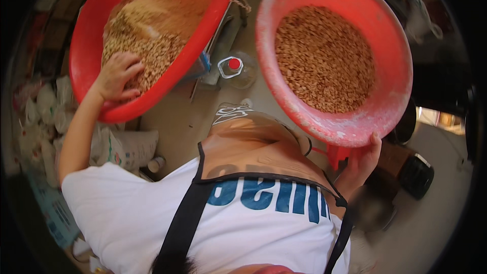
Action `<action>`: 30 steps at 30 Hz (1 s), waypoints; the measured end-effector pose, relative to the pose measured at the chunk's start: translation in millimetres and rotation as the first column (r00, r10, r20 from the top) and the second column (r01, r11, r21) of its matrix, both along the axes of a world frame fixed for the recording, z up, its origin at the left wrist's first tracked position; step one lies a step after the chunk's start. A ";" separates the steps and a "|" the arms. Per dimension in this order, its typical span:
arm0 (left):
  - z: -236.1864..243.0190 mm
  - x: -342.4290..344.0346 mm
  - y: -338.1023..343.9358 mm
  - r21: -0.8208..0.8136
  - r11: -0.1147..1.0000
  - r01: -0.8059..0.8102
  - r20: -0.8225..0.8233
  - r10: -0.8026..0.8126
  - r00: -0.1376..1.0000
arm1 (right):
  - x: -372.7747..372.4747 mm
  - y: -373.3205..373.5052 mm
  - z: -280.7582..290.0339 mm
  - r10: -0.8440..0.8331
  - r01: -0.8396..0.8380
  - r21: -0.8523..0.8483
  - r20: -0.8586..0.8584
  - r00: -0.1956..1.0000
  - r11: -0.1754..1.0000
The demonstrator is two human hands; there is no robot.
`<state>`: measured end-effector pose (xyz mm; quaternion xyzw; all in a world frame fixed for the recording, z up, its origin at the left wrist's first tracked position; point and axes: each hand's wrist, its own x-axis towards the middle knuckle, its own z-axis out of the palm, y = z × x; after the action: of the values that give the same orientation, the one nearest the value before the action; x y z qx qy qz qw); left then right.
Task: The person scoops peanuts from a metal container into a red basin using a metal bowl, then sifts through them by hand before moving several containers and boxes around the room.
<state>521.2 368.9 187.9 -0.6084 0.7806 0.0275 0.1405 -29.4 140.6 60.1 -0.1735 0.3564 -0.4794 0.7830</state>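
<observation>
Probably for steadiness, the pink basin (393,71) is clasped at its near rim by the right hand (365,160) — pale grains (161,53) are touched by the spread, seemingly empty left hand (122,77).

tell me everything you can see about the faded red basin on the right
The faded red basin is wide and round, with a broad sloping wall, and looks like plastic. Its colour runs to pink, with pale, chalky-looking marks along the rim. Small brown pieces fill its middle, leaving the upper wall bare. Its open side faces the camera; any tilt is hard to judge. The right hand touches its near rim; what supports it underneath is hidden.
</observation>
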 end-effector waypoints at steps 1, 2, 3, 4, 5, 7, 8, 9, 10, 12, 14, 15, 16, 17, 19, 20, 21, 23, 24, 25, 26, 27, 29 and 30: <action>-3.3 -5.9 -1.4 -0.054 0.998 0.025 -0.005 -0.026 1.000 | -1.7 -2.5 4.5 -0.001 0.002 0.022 -0.035 0.999 1.000; -5.1 -7.9 -4.1 -0.067 0.997 0.033 -0.005 -0.033 0.999 | -7.9 -7.1 -0.7 -0.014 0.016 0.035 -0.052 0.999 0.999; -0.8 -13.5 -6.3 -0.054 0.997 0.054 -0.018 -0.055 0.998 | -17.5 -8.8 -4.2 -0.022 0.026 0.049 -0.070 0.997 0.998; -3.8 8.4 -11.6 -0.020 0.998 0.059 -0.023 -0.059 0.998 | -7.5 -6.6 -7.4 -0.058 0.063 0.046 -0.090 0.994 0.997; -6.8 29.0 -18.6 0.017 0.998 0.061 -0.026 -0.060 0.998 | 3.8 -4.8 -12.2 -0.090 0.095 0.043 -0.111 0.990 0.995; -2.3 28.4 -25.3 -0.082 0.997 -0.005 -0.088 -0.002 0.996 | 9.6 -0.4 -8.8 -0.118 0.123 0.043 -0.115 0.986 0.991; -1.4 29.6 -28.8 -0.126 0.991 -0.043 -0.121 0.028 0.992 | 13.3 2.2 -3.2 -0.125 0.132 0.058 -0.109 0.986 0.990; -1.8 31.0 -30.3 -0.162 0.964 -0.210 -0.203 0.176 0.963 | 14.3 1.6 1.9 -0.128 0.135 0.067 -0.100 0.987 0.989; -2.3 34.6 -31.5 -0.181 0.910 -0.373 -0.288 0.313 0.905 | 12.4 1.0 2.3 -0.131 0.139 0.082 -0.103 0.986 0.987; 2.4 47.1 -32.6 -0.142 0.711 -0.689 -0.533 0.531 0.658 | 6.8 -0.3 -0.6 -0.137 0.148 0.107 -0.101 0.985 0.983; 11.1 75.5 -38.7 0.050 0.428 -0.902 -0.778 0.583 0.234 | 5.0 -1.9 -6.5 -0.131 0.140 0.116 -0.081 0.988 0.983; 14.7 79.6 -44.4 0.185 0.276 -0.943 -0.840 0.543 -0.006 | 4.8 -3.8 -8.7 -0.125 0.133 0.119 -0.071 0.990 0.984; 24.4 75.8 -57.9 0.342 0.269 -0.900 -0.882 0.423 -0.209 | 8.0 -5.2 -7.8 -0.129 0.137 0.112 -0.077 0.989 0.984; 38.7 67.7 -74.7 0.489 0.284 -0.825 -0.863 0.294 -0.410 | 7.5 -5.1 -8.6 -0.143 0.152 0.096 -0.093 0.985 0.984; 60.2 40.9 -108.9 0.514 0.413 -0.752 -0.855 0.178 -0.487 | 7.3 -7.7 -13.0 -0.143 0.151 0.055 -0.123 0.982 0.987; 70.4 26.1 -125.3 0.528 0.562 -0.637 -0.836 0.209 -0.508 | 1.7 -10.0 -24.4 -0.071 0.073 0.005 -0.179 0.981 0.997; 77.5 4.5 -148.5 0.526 0.674 -0.520 -0.816 0.227 -0.531 | 0.8 -12.6 -25.4 -0.072 0.073 0.002 -0.178 0.981 0.997; 82.3 -49.8 -202.6 0.489 0.803 -0.342 -0.820 0.289 -0.494 | 1.0 -12.9 -29.2 -0.080 0.082 0.007 -0.159 0.984 0.997; 68.9 -71.6 -232.4 0.468 0.842 -0.268 -0.832 0.318 -0.454 | -0.2 -12.0 -32.9 -0.094 0.093 -0.014 -0.152 0.984 0.996; 53.0 -97.8 -256.4 0.430 0.839 -0.333 -0.897 0.355 -0.264 | -0.6 -12.2 -33.7 -0.082 0.082 -0.009 -0.149 0.985 0.997; 30.2 -122.1 -274.8 0.386 0.831 -0.401 -0.917 0.395 -0.065 | 1.5 -11.1 -30.6 -0.059 0.060 0.005 -0.142 0.988 0.998; 18.8 -150.4 -289.6 0.321 0.825 -0.466 -0.894 0.426 0.138 | 5.2 -11.7 -29.5 -0.032 0.034 0.012 -0.128 0.991 0.999; 7.5 -212.8 -327.8 0.409 0.903 -0.134 -0.618 0.382 0.687 | 9.0 -10.7 -28.0 -0.078 0.076 -0.018 -0.131 0.988 0.997; -12.4 -225.3 -333.2 0.403 0.914 0.033 -0.507 0.193 0.840 | 10.7 -7.6 -22.5 -0.086 0.086 -0.009 -0.142 0.986 0.996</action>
<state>295.8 35.7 175.6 -0.5675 0.7397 0.3598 0.0355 -18.7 133.0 37.5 -0.1928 0.4179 -0.4996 0.7339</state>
